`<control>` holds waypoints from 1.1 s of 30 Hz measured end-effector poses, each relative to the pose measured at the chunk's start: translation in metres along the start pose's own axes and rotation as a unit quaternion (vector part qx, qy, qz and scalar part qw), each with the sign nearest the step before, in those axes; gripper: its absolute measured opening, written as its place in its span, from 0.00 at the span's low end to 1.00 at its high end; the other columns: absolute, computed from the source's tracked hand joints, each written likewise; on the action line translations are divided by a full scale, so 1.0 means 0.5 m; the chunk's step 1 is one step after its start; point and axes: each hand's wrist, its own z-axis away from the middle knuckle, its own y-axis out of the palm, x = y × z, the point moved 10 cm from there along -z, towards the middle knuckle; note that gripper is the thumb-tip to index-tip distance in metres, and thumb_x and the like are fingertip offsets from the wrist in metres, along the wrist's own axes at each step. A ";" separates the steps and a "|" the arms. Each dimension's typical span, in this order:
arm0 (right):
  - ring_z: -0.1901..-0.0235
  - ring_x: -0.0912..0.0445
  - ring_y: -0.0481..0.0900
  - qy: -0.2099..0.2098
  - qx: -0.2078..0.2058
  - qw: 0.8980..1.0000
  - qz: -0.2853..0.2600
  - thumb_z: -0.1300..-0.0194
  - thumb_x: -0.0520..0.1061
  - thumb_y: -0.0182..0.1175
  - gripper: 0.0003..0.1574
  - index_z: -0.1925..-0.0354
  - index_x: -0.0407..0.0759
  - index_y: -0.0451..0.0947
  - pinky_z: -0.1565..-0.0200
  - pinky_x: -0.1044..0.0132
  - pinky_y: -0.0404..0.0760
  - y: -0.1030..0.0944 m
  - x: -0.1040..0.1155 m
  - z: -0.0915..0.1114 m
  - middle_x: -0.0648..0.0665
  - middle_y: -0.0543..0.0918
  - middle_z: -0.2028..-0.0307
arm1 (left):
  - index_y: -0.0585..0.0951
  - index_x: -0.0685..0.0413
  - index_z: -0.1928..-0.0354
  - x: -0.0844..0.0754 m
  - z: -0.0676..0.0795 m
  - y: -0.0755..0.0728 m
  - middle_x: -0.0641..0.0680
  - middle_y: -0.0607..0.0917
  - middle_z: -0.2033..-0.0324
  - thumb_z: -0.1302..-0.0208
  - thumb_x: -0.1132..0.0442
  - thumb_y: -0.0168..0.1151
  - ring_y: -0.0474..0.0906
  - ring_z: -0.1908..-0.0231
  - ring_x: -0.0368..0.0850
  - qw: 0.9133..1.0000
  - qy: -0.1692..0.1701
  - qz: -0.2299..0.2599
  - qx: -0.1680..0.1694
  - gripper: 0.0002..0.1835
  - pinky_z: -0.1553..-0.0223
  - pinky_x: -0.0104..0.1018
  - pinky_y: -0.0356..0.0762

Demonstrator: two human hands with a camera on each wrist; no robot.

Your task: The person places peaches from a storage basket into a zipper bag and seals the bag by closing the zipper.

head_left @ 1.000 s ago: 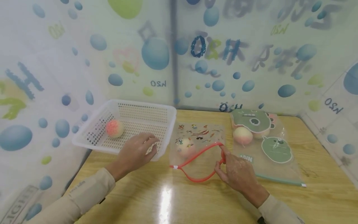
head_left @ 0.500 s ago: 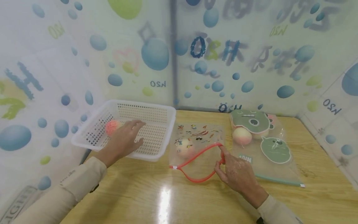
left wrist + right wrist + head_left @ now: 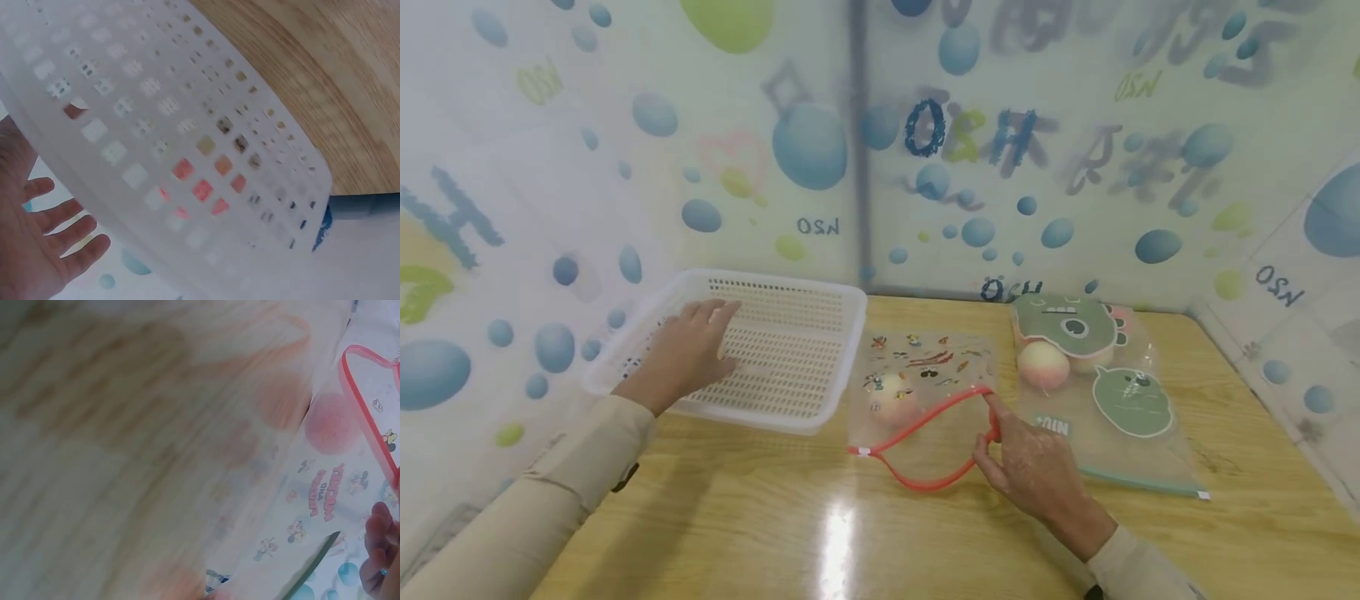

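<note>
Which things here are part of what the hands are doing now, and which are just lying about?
In hand:
- left hand reaching into the white basket, over the peach there, which it hides
- right hand pinching the red zip rim of the clear cartoon bag
- peach inside that bag

Lying about:
- green-monster bag with its peach, untouched
- wooden table

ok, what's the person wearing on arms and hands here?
Both hands bare: left hand, right hand, with no gloves or rings visible. Both arms wear long beige sleeves: left sleeve, right sleeve. A small dark spot shows at the left cuff; what it is cannot be told.
</note>
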 end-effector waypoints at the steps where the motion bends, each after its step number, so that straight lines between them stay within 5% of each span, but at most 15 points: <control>1: 0.89 0.62 0.60 0.000 0.002 1.000 0.001 0.43 0.54 0.44 0.36 0.43 0.33 0.66 0.91 0.72 0.55 0.001 0.000 0.001 0.51 0.70 0.82 | 0.60 0.63 0.38 0.008 0.001 0.002 0.69 0.66 0.45 0.57 0.57 0.69 0.60 0.46 0.68 1.000 -0.002 -0.002 0.001 0.44 0.58 0.63 0.64; 14: 0.90 0.62 0.58 0.007 -0.001 1.000 0.000 0.43 0.55 0.44 0.35 0.45 0.33 0.67 0.91 0.74 0.53 0.003 -0.002 0.005 0.51 0.69 0.84 | 0.55 0.72 0.38 0.107 0.021 0.059 0.76 0.62 0.45 0.54 0.56 0.63 0.56 0.45 0.72 0.996 -0.060 0.026 0.066 0.45 0.53 0.65 0.60; 23: 0.90 0.61 0.60 0.001 0.002 1.000 0.003 0.44 0.55 0.44 0.35 0.45 0.34 0.67 0.91 0.72 0.55 0.005 -0.004 0.006 0.51 0.69 0.84 | 0.55 0.72 0.39 0.134 0.037 0.092 0.77 0.63 0.47 0.51 0.55 0.64 0.57 0.46 0.73 0.986 -0.096 0.065 0.124 0.44 0.50 0.64 0.57; 33: 0.90 0.62 0.58 0.002 0.029 1.000 0.007 0.43 0.57 0.44 0.37 0.43 0.34 0.66 0.91 0.73 0.55 0.007 -0.007 0.002 0.51 0.69 0.84 | 0.60 0.69 0.41 0.144 0.039 0.102 0.74 0.70 0.54 0.52 0.54 0.65 0.65 0.53 0.70 0.984 -0.097 0.073 0.132 0.40 0.55 0.62 0.62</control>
